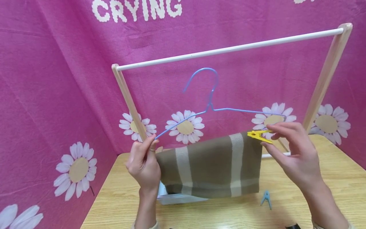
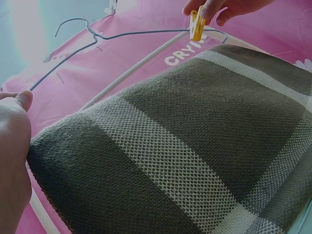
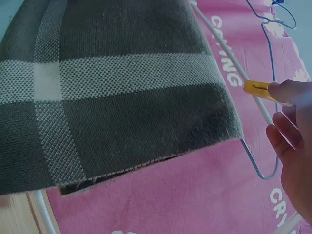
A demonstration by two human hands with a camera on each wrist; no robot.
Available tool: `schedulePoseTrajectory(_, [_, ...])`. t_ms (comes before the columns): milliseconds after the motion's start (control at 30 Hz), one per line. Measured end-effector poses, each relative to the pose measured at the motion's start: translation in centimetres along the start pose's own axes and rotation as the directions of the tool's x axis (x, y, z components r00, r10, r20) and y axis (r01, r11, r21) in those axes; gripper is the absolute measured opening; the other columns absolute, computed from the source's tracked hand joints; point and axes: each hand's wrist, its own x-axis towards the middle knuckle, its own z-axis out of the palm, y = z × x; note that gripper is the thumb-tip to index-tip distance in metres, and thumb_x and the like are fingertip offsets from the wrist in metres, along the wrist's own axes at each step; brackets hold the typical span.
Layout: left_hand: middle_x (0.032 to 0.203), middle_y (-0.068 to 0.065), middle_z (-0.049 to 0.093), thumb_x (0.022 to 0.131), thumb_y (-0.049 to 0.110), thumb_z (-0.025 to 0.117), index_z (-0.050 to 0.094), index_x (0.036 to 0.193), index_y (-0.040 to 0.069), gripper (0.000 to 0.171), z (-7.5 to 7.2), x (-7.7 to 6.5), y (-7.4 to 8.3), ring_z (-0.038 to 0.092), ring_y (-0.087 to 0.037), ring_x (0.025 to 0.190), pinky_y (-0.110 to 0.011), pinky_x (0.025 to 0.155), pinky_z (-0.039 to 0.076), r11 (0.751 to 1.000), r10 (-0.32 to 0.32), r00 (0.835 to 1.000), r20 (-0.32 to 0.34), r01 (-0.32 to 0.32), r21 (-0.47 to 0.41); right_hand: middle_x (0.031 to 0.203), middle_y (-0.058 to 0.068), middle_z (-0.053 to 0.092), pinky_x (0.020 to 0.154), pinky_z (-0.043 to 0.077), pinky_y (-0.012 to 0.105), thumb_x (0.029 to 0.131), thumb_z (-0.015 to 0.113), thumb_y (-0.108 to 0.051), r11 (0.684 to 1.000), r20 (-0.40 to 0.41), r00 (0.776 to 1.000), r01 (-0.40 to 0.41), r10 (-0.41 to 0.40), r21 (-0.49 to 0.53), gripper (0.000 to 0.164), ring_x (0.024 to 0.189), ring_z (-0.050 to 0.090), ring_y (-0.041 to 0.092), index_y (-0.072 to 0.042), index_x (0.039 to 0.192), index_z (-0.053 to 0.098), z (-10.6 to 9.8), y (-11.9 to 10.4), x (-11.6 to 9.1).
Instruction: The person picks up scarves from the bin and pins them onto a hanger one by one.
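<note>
A blue wire hanger point(image 1: 237, 110) is held up in front of the rack, its hook pointing upward. Over its lower part hangs a folded olive-brown cloth point(image 1: 210, 165) with pale woven stripes. My left hand point(image 1: 145, 163) pinches the hanger's left end, beside the cloth's upper left corner. Between thumb and fingers, my right hand point(image 1: 300, 156) pinches a yellow clothespin point(image 1: 258, 136), its nose overlapping the cloth's top right corner in the head view. From the right wrist, the clothespin point(image 3: 257, 88) appears near the hanger's right end point(image 3: 265, 176), which sticks out past the cloth's edge.
Behind the hanger stands a wooden rack with a white top rod point(image 1: 228, 49). A blue-green clothespin point(image 1: 266, 197) lies on the wooden table point(image 1: 114, 194). The cloth partly hides a pale translucent tray point(image 1: 183, 200). Pink flowered fabric point(image 1: 85, 95) covers the walls.
</note>
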Motion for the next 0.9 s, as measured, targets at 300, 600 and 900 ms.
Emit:
schedulePoseTrajectory(300, [0.06, -0.014, 0.049, 0.084, 0.02, 0.077, 0.076, 0.089, -0.006, 0.027, 0.2, -0.07, 0.67, 0.037, -0.013, 0.056, -0.017, 0.051, 0.026, 0.999, 0.027, 1.0, 0.012, -0.026, -0.028, 0.112, 0.008, 0.063, 0.092, 0.047, 0.014, 0.091, 0.071, -0.036, 0.934, 0.069, 0.997, -0.013, 0.04, -0.358, 0.054, 0.095, 0.06, 0.004, 0.012, 0.115, 0.066, 0.36, -0.52, -0.07])
schedulePoseTrajectory(600, [0.059, -0.014, 0.047, 0.083, 0.019, 0.078, 0.076, 0.089, -0.006, 0.027, 0.33, -0.2, 0.8, 0.037, -0.013, 0.057, -0.017, 0.052, 0.026, 0.999, 0.016, 1.0, 0.007, -0.015, -0.049, 0.105, -0.009, 0.067, 0.092, 0.045, 0.015, 0.086, 0.076, -0.006, 0.922, 0.077, 0.984, -0.122, 0.161, -0.367, 0.041, 0.096, 0.06, 0.001, 0.009, 0.122, 0.065, 0.67, -0.7, -0.35])
schedulePoseTrajectory(900, [0.061, -0.014, 0.048, 0.083, 0.019, 0.078, 0.077, 0.09, -0.006, 0.025, 0.4, -0.21, 0.99, 0.038, -0.012, 0.057, -0.017, 0.052, 0.027, 0.998, -0.01, 1.0, 0.028, 0.012, -0.069, 0.114, 0.014, 0.069, 0.096, 0.05, 0.02, 0.082, 0.071, 0.014, 0.997, 0.003, 0.997, -0.073, 0.073, 0.037, 0.037, 0.102, 0.065, 0.016, 0.027, 0.114, 0.056, 1.0, -0.41, -0.34])
